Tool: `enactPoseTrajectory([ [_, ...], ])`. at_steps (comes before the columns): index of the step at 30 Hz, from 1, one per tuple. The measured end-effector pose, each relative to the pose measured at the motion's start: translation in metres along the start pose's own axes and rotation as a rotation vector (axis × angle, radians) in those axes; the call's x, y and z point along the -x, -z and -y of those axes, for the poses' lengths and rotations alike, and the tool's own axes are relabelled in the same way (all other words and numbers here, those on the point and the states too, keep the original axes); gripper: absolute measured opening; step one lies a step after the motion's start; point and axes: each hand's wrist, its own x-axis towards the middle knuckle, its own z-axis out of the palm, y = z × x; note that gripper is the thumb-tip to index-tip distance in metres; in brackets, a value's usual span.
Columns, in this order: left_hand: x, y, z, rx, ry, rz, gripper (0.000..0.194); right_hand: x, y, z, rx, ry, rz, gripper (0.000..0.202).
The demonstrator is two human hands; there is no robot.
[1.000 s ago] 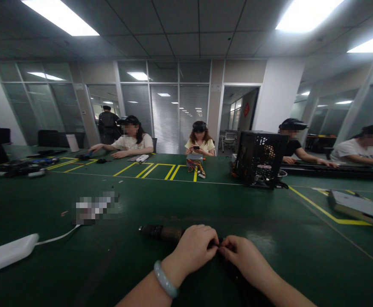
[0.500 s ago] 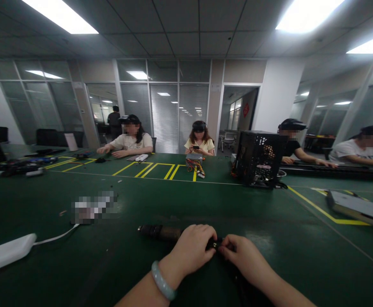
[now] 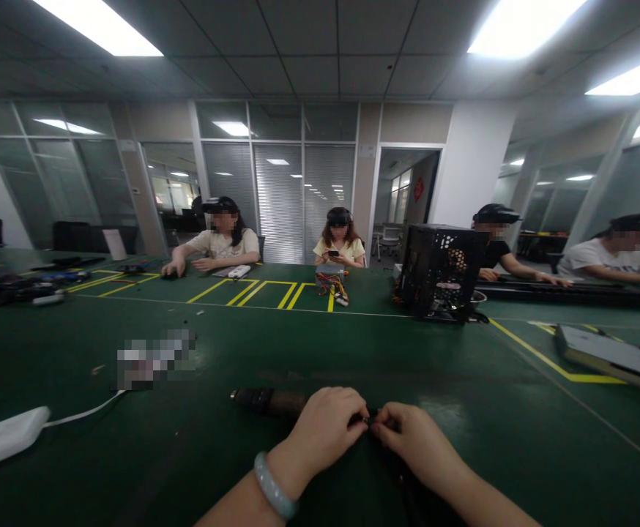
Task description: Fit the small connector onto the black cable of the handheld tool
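A dark cylindrical tool (image 3: 276,401) with a small metal tip at its left end lies on the green tabletop in front of me. My left hand (image 3: 328,421), with a pale green bangle on the wrist, is closed over its right part, which the palm and fingers hide. My right hand (image 3: 413,432) is closed in a pinch just to the right, its fingertips almost meeting those of the left. Between the fingertips shows a small dark piece with a bright spot, too small to name. Below the hands, something dark on the table is hard to make out.
To the left lie a white bar-shaped device (image 3: 9,439) with a white cable (image 3: 86,411) and a blurred-out object (image 3: 152,359). Farther off stand a black computer case (image 3: 441,274) and a power supply (image 3: 332,275) with coloured wires. A grey metal box (image 3: 608,355) lies right. Several people sit across.
The view has turned slightly right. My fingertips have shifted a little on the small dark piece, which shows less now. The person across at left has a hand on a small black object.
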Motion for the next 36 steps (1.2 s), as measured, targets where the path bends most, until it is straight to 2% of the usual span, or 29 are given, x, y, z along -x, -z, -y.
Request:
enactPoseTrajectory([
  [9, 0.0001, 0.0001, -0.0003, -0.038, 0.038, 0.005, 0.013, -0.002, -0.0028, -0.0044, -0.013, 0.0, 0.006, 0.013],
  [16, -0.0003, -0.0015, 0.0022, 0.021, -0.007, -0.003, 0.007, -0.0008, 0.0007, -0.0026, 0.0, -0.001, 0.004, 0.013],
  [24, 0.0004, -0.0001, -0.0001, -0.005, 0.0, 0.001, 0.016, -0.0017, -0.0007, -0.0024, 0.012, -0.008, -0.018, 0.014],
  [36, -0.0013, -0.0058, 0.0041, -0.022, -0.078, -0.048, 0.012, -0.0013, -0.001, -0.0036, 0.036, 0.017, -0.028, 0.014],
])
